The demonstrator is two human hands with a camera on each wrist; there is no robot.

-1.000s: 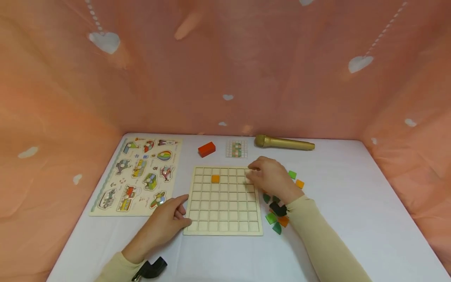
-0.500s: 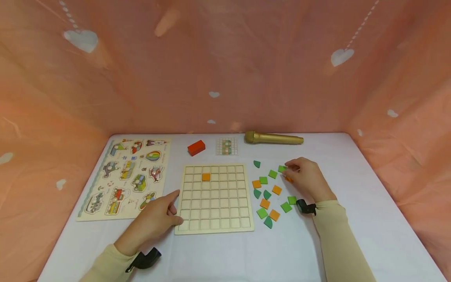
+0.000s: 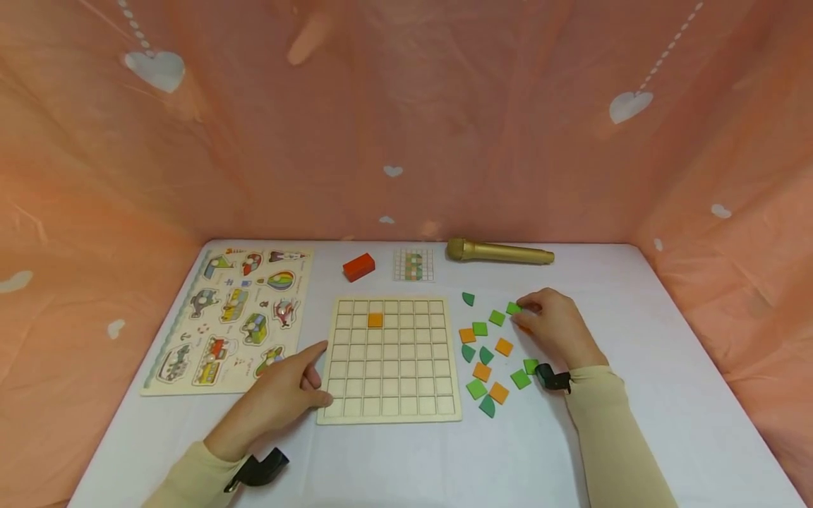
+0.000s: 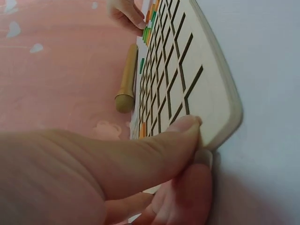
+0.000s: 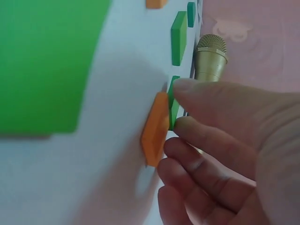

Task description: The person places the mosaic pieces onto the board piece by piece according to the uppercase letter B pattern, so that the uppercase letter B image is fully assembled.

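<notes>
The wooden grid board (image 3: 389, 416) lies on the table with one orange square tile (image 3: 375, 320) in its upper part. My left hand (image 3: 279, 391) rests at the board's left edge, index finger extended and thumb on the rim near the lower corner. Its other fingers curl below the thumb, as the left wrist view shows. Right of the board, my right hand (image 3: 559, 328) pinches a green square tile (image 5: 173, 105) between thumb and index finger, low over the cloth. An orange square tile (image 5: 155, 129) lies under that hand's other fingers.
Several green and orange squares and dark green quarter-round tiles (image 3: 486, 355) lie between board and right hand. Behind the board are a red block (image 3: 358, 267), a small pattern card (image 3: 413, 265) and a gold microphone (image 3: 500, 252). A picture puzzle board (image 3: 254, 363) lies left.
My right hand has moved from the board's upper right corner to the scattered tiles and now pinches a green one. The left hand stays at the board's edge; the head view has shifted slightly.
</notes>
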